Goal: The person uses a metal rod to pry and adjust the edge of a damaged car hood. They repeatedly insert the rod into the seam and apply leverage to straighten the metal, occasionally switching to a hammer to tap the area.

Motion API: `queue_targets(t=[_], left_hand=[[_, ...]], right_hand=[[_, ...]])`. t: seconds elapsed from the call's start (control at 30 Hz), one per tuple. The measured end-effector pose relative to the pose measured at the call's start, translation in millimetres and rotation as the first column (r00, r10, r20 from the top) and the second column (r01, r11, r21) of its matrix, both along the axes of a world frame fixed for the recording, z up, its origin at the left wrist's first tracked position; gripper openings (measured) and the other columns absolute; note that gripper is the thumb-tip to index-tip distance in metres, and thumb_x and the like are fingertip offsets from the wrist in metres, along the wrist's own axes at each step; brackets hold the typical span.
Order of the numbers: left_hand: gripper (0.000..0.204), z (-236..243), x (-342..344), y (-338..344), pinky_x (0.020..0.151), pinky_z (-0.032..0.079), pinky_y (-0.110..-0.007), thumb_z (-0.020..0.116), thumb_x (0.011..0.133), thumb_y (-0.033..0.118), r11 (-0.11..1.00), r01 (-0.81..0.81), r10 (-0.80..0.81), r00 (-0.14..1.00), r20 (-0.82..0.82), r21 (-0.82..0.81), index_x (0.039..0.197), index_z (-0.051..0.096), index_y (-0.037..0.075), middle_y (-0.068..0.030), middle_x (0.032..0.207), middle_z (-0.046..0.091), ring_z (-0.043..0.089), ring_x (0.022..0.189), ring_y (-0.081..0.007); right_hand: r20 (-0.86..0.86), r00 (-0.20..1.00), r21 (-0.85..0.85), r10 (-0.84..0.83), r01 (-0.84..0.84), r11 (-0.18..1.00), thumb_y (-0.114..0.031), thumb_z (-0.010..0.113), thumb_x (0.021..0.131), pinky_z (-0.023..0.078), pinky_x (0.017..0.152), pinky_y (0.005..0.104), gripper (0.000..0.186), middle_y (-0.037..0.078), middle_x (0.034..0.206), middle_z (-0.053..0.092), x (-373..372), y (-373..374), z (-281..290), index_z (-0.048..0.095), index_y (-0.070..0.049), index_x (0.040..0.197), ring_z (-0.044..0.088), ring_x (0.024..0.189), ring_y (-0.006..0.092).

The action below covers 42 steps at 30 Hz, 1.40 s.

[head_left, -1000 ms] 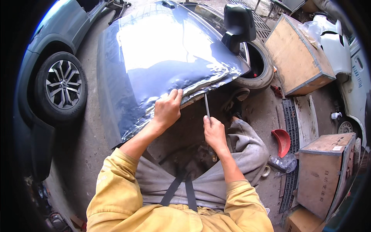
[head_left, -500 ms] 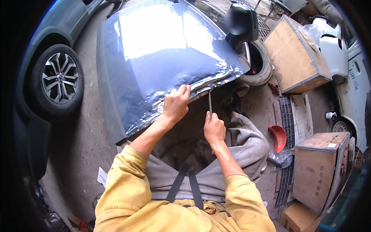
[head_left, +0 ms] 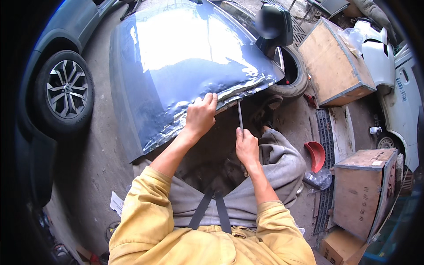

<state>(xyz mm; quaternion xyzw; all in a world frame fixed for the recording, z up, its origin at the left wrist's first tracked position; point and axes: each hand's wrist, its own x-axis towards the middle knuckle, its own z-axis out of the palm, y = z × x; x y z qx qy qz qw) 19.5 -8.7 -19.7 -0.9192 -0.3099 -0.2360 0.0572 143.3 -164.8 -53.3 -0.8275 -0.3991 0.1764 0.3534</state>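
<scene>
A dark blue car door [head_left: 176, 84] with a black side mirror [head_left: 274, 25] lies in front of me. Its near edge is crumpled, with dents and wrinkles in the metal. My left hand [head_left: 201, 114] is closed on that damaged edge, with the thumb side toward the rod; part of its grip is hidden. My right hand [head_left: 247, 148] is wrapped round a thin metal rod [head_left: 240, 115], which points up and away from me. The rod's upper tip meets the underside of the door's edge, to the right of my left hand. Its handle end is mostly covered by my fist.
A tire [head_left: 295, 73] lies beyond the door's right side. Two wooden crates [head_left: 335, 62] stand on the right, near a red curved piece [head_left: 315, 157] and a black slatted strip [head_left: 325, 132]. Left is a parked car's wheel [head_left: 67, 90]. A white vehicle [head_left: 404, 106] stands far right.
My right hand and the rod's lower end have shifted slightly to the right. My left hand stays on the door's edge. The whole view has moved a little.
</scene>
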Motion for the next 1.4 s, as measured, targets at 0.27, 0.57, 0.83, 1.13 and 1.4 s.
queue_targets(t=[0.27, 0.57, 0.83, 1.13, 1.4], left_hand=[[0.052, -9.6, 4.1, -5.4, 0.065, 0.056, -0.039, 0.065, 0.068, -0.002, 0.999, 0.007, -0.007, 1.000, 0.012, -0.045, 0.120, 0.062, -0.002, -0.0100, 0.103, 0.062, 0.063, 0.077, -0.0301], [0.048, 2.6, 6.8, -6.6, 0.070, 0.054, -0.043, 0.061, 0.073, -0.002, 1.000, 0.007, -0.007, 1.000, 0.020, 0.008, 0.121, 0.063, 0.000, -0.0125, 0.104, 0.061, 0.063, 0.080, -0.0341], [0.049, 25.8, 3.1, -8.2, 0.072, 0.055, -0.044, 0.068, 0.075, 0.010, 0.992, 0.006, -0.028, 0.985, -0.170, -0.130, 0.123, 0.061, 0.002, -0.0129, 0.109, 0.060, 0.066, 0.090, -0.0356], [0.039, 38.9, 57.8, 123.6, 0.093, 0.050, -0.044, 0.057, 0.099, 0.034, 0.922, 0.119, -0.102, 0.993, 0.065, -0.368, 0.119, 0.067, 0.002, -0.0190, 0.111, 0.069, 0.064, 0.108, -0.0361], [0.061, -9.8, 127.1, 195.0, 0.123, 0.015, -0.048, 0.032, 0.105, 0.050, 0.975, 0.010, -0.072, 0.958, -0.279, -0.220, 0.154, 0.038, 0.013, -0.0065, 0.162, 0.032, 0.025, 0.152, -0.0240]], right_hand=[[0.343, 0.939, -0.086, -0.032, 0.065, 0.994, -0.037, 0.046, 0.105, 0.055, 0.055, 0.0532, 0.042, 0.025, 0.063, 0.065, -10.9, -0.5, -28.2, 0.055, -0.003, 0.081, 0.067, 0.060, 0.0442], [-0.010, 1.000, -0.043, -0.021, 0.020, 0.999, -0.044, 0.045, 0.104, 0.053, 0.071, 0.0570, 0.049, 0.028, 0.081, 0.068, 7.6, -4.6, 4.7, 0.062, -0.001, 0.088, 0.067, 0.076, 0.0488], [-0.967, 0.228, 0.099, 0.113, -0.073, 0.992, -0.025, 0.064, 0.100, 0.044, 0.043, 0.0282, 0.022, 0.001, 0.064, 0.051, 12.2, -60.9, 0.6, 0.051, -0.007, 0.098, 0.051, 0.047, 0.0116], [-0.979, 0.202, 0.066, 0.041, 0.117, 0.991, -0.025, 0.064, 0.100, 0.035, 0.037, 0.0255, 0.027, -0.001, 0.057, 0.046, -22.5, -52.6, 15.3, 0.048, -0.007, 0.088, 0.044, 0.042, 0.0079], [-0.913, 0.401, -0.040, -0.079, 0.102, 0.994, -0.021, 0.064, 0.100, 0.035, 0.037, 0.0254, 0.025, -0.002, 0.058, 0.046, -12.8, -42.4, 25.2, 0.050, -0.006, 0.087, 0.043, 0.042, 0.0075]])
